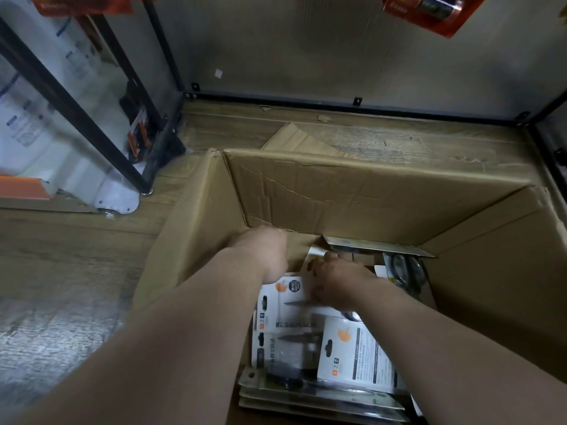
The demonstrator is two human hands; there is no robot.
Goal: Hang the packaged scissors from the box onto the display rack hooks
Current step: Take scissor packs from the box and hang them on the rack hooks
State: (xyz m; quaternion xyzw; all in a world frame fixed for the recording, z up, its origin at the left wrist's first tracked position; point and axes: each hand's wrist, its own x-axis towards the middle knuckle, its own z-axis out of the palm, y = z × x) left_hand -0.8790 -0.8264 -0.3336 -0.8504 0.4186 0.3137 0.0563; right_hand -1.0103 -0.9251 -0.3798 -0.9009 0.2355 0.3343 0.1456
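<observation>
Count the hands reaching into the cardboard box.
2. The left hand is low by the far-left wall of the cardboard box; the right hand is beside it, on the scissors packs. The fingers of both are partly hidden.

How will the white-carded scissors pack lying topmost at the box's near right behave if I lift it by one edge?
The scissors pack probably stays fairly stiff: its card lies flat and uncreased. It rests loosely atop other packs, so it may slide, or drag a neighbour, when tugged.

Wood-look floor carries the cardboard box (flaps open).
</observation>
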